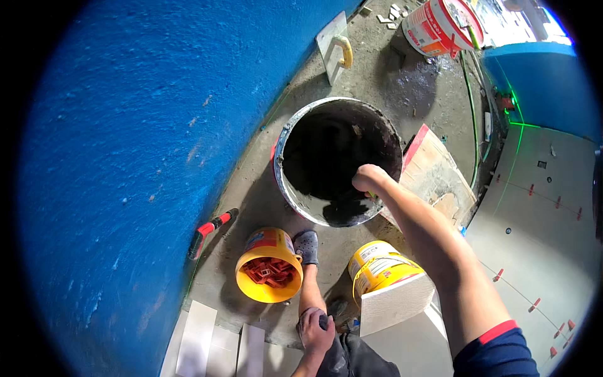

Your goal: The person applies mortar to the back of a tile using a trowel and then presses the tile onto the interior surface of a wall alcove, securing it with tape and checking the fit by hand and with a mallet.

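Observation:
My right hand point(370, 179) reaches over the rim of a large black bucket point(284, 182) smeared with grey mortar. Its fingers are closed around a yellowish tool handle; the rest of the tool is hidden inside the bucket. My left hand point(314, 330) rests low by my knee, closed around a dark rounded handle end. My grey shoe point(306, 246) stands just in front of the black bucket, between two yellow buckets.
A yellow bucket of red clips point(269, 270) stands left of the shoe, and another yellow bucket point(377, 261) bears a white tile point(396, 301). A red-handled tool point(210, 229) lies by the blue wall point(138, 157). Farther off are a float point(336, 47), a white-red bucket point(440, 25) and a mortar-smeared board point(433, 176). Laid tiles with red clips point(540, 207) are on the right.

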`<state>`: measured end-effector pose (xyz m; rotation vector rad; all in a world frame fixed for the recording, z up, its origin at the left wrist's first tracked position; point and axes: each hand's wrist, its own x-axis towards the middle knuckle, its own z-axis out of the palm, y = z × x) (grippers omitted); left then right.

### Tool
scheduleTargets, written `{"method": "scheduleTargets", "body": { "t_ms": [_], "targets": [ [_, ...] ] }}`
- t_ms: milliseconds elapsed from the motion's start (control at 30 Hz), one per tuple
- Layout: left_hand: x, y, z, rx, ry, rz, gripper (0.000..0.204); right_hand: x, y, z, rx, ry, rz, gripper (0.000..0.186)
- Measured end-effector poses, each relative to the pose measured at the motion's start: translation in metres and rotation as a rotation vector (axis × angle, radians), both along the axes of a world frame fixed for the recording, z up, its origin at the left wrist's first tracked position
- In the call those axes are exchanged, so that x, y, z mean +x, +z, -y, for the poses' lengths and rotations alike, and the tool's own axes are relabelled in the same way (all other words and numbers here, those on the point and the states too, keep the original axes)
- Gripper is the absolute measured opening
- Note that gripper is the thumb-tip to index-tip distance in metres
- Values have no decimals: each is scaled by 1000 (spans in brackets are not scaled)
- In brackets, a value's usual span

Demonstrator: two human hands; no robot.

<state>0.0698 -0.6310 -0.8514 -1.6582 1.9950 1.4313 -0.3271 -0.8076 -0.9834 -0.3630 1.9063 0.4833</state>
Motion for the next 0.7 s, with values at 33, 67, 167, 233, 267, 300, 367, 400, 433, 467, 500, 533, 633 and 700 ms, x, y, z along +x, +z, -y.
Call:
{"method": "scheduleTargets", "body": {
  "t_ms": [33, 67, 167, 233, 267, 300, 367, 400, 433, 467, 500, 533, 633, 700],
  "targets": [
    [-4, 2, 0, 4, -14, 3, 29, 2, -11, -2, 33, -86, -18, 15],
    [-7, 4, 2, 2, -27, 17, 28, 4, -26, -3, 65, -172, -35, 16],
    [-10, -1, 1, -60, -94, -33, 28, 3, -73, -35, 7, -100, -150, 15],
    [-11, -1, 2, -81, -96, -36, 26, 14, -93, -54, -204, -220, -114, 15],
    [-12, 2, 5, -82, -115, -30, 26, 19, -98, -56, -237, -345, -117, 16],
    [-13, 1, 6, -80, -136, -29, 25, 23, -96, -56, -267, -473, -125, 17],
    [-10, -2, 7, -77, -188, 22, 25, 35, -87, -49, -327, -719, -126, 20],
    [-9, 0, 8, -75, -202, 56, 26, 43, -77, -43, -414, -853, -93, 21],
    [-7, 3, 8, -65, -226, 78, 26, 46, -67, -41, -497, -994, -73, 23],
    [1, -3, 4, -66, -239, 60, 26, 48, -59, -36, -577, -1108, -22, 24],
    [3, -1, 3, -53, -243, 80, 29, 55, -48, -25, -621, -1134, -71, 20],
    [4, -2, 3, -48, -268, 82, 29, 57, -43, -22, -683, -1248, -39, 19],
    [2, 1, 11, -14, -318, 107, 28, 71, -29, -6, -751, -1339, -77, 17],
    [1, 1, 15, -4, -345, 112, 27, 80, -27, -6, -793, -1353, -135, 18]
  ]
}}
